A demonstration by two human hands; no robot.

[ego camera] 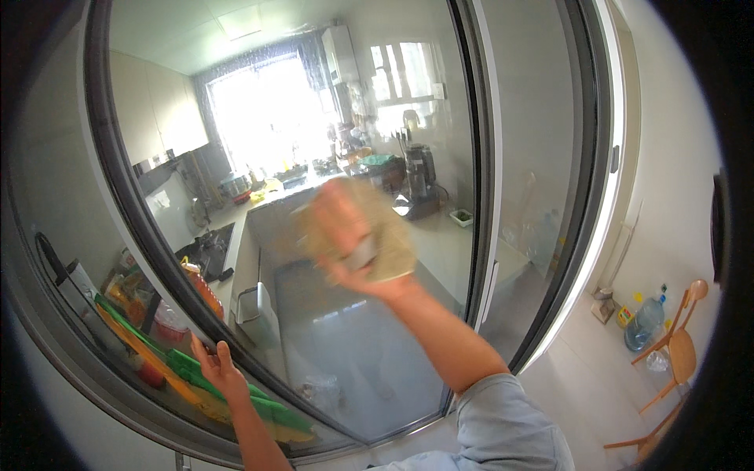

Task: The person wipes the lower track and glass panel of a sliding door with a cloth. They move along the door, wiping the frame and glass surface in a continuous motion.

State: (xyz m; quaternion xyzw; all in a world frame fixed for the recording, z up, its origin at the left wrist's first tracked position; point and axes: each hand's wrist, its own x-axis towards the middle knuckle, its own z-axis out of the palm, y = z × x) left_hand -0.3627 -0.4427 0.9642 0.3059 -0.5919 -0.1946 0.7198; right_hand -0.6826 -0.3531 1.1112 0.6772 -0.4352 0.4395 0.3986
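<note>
My right hand [344, 235], blurred by motion, presses a tan cloth [392, 241] against the glass pane of a sliding door [377, 329] in front of me. The fingers are partly hidden by the blur, and something pale shows in the palm or around the wrist side. Lower left, my left hand [218, 365] rests on the dark door frame [159, 253] with thumb and fingers apart, holding nothing. Light streaks and smudges show on the pane's upper part.
Behind the glass lie a kitchen counter with a gas hob [209, 250], a black appliance [419, 171] and a grey bin [257, 309]. Green and orange items lean at the lower left. To the right stand a wooden chair [682, 353] and a large water bottle [645, 327].
</note>
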